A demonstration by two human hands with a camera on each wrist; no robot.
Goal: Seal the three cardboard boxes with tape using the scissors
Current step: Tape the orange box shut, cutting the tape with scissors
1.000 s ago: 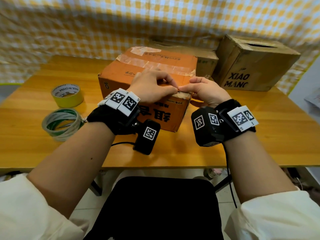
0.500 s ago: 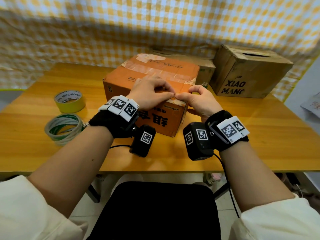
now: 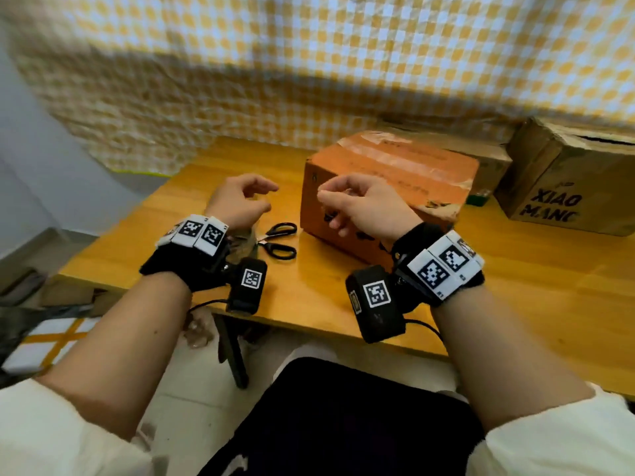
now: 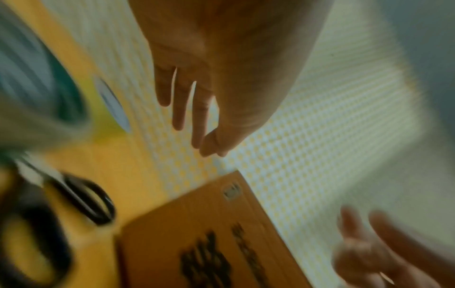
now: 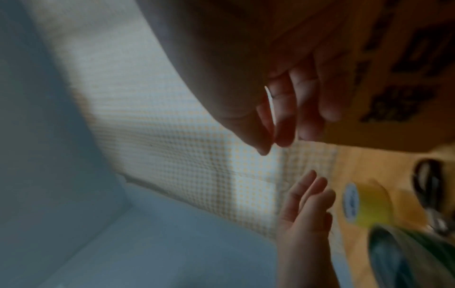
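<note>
An orange cardboard box [image 3: 388, 180] with clear tape along its top stands mid-table. Two brown boxes sit behind and to its right: a low one [image 3: 488, 163] and one printed XIAO MANG [image 3: 567, 187]. Black-handled scissors [image 3: 279, 240] lie just left of the orange box. My left hand [image 3: 269, 199] hovers above the scissors, fingers loosely curled and holding nothing. My right hand [image 3: 326, 201] hangs in front of the orange box's left face, thumb near the forefinger, nothing seen in it. A yellow tape roll [image 4: 110, 105] and a green-and-white roll [image 4: 37, 93] show blurred in the left wrist view.
The wooden table [image 3: 549, 290] ends at a left edge near the scissors, with floor and clutter [image 3: 41, 304] beyond. A yellow checked cloth [image 3: 309, 63] hangs behind. In the head view my left wrist hides the tape rolls.
Both hands have come off the orange box's front top edge and moved left, off the box. The view has swung left, and the scissors now show.
</note>
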